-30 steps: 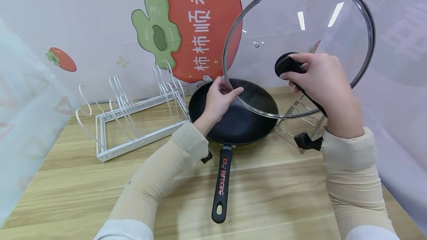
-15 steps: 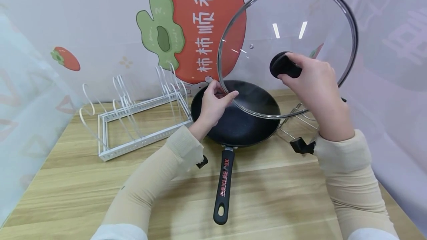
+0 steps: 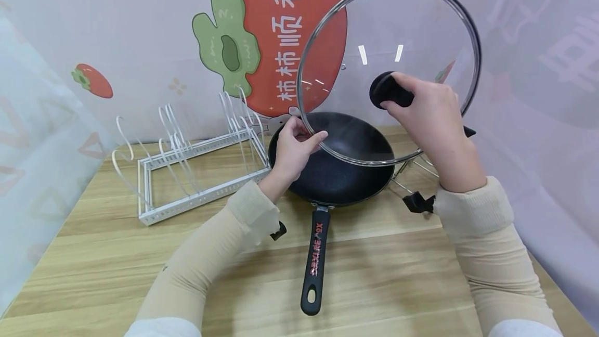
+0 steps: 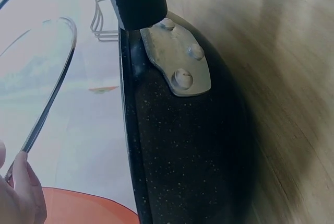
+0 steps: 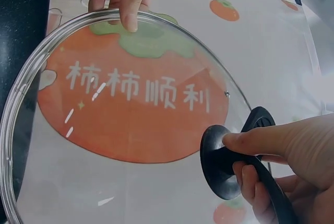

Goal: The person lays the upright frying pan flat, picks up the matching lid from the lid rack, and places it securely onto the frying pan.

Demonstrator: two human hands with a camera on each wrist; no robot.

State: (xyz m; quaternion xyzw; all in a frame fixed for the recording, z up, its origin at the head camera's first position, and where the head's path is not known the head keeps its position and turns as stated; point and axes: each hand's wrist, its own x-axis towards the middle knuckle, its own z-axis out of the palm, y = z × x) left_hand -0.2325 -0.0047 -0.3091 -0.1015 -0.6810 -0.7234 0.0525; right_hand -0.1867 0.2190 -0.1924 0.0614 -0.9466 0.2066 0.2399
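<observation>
A round clear glass lid [image 3: 365, 25] with a steel rim is held up on edge, tilted, above and behind the black frying pan [image 3: 346, 183]. My right hand [image 3: 435, 113] grips the lid's black knob [image 3: 381, 90], with the thumb [image 5: 250, 143] on it in the right wrist view. My left hand [image 3: 292, 155] pinches the lid's lower left rim between thumb and fingers. The pan rests on the table with its black handle [image 3: 315, 264] pointing toward me. In the left wrist view, the pan's side [image 4: 182, 145] and riveted handle bracket [image 4: 177, 57] fill the middle.
A white metal rack [image 3: 196, 201] with curved upright dividers stands left of the pan. Right of the pan is a silver wire rack [image 3: 409, 170], partly hidden behind the lid and right arm. A printed backdrop [image 3: 154, 40] hangs behind the wooden table [image 3: 117, 269].
The lid and my right hand have shifted left, and the lid now faces me more squarely. My left hand has moved slightly left and down, still pinching the rim. The pan stays put.
</observation>
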